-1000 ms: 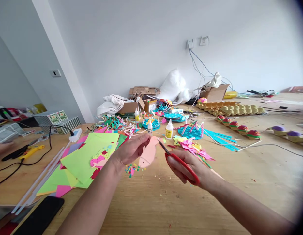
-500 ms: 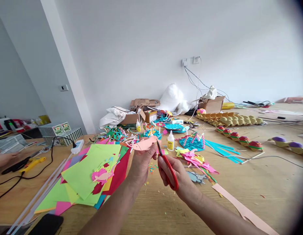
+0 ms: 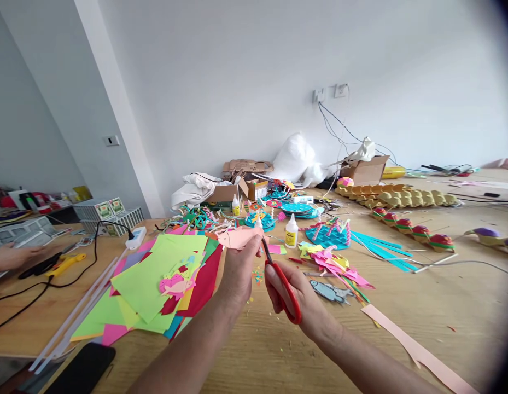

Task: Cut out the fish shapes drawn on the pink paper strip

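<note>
A pale pink paper fish (image 3: 237, 239) is pinched in my left hand (image 3: 240, 269) above the table. My right hand (image 3: 297, 295) grips red-handled scissors (image 3: 295, 306), their dark blades pointing up and away at the fish's right end. Whether the blades touch the paper is hard to see. To the left, small cut-out paper fish (image 3: 177, 285) lie on a pile of coloured paper sheets (image 3: 142, 268). A grey-blue fish cut-out (image 3: 331, 291) rests to the right of my right hand, and beyond it runs a pale pink paper offcut (image 3: 409, 339).
A glue bottle (image 3: 291, 232) stands behind my hands. Blue strips (image 3: 380, 249), pink paper scraps (image 3: 331, 265) and painted egg-carton pieces (image 3: 421, 232) lie to the right. A black phone (image 3: 81, 369) is at near left. Another person's hand (image 3: 16, 256) shows at the far left.
The view has turned slightly left, so things sit further right. The pink paper fish appears flatter and more level. Both hands keep their holds, and the scissors have shifted slightly away from the paper.
</note>
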A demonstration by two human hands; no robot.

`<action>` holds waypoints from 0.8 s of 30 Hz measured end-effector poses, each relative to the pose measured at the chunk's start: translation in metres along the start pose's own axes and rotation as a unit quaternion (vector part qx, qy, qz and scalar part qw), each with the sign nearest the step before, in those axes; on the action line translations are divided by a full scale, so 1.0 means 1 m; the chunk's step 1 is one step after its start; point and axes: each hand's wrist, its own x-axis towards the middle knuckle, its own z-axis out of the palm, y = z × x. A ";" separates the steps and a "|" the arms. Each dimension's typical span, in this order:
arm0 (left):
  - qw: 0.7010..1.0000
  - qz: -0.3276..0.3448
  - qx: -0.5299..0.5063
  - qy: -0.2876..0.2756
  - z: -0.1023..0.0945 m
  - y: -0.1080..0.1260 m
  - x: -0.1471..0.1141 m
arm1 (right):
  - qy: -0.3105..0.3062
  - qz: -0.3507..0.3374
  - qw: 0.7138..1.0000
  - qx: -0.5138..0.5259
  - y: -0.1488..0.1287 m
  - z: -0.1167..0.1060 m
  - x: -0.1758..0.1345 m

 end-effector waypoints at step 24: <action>1.000 -0.004 -0.015 -0.012 0.008 -0.010 -0.010 | 0.013 -0.026 1.000 0.007 0.008 -0.007 0.000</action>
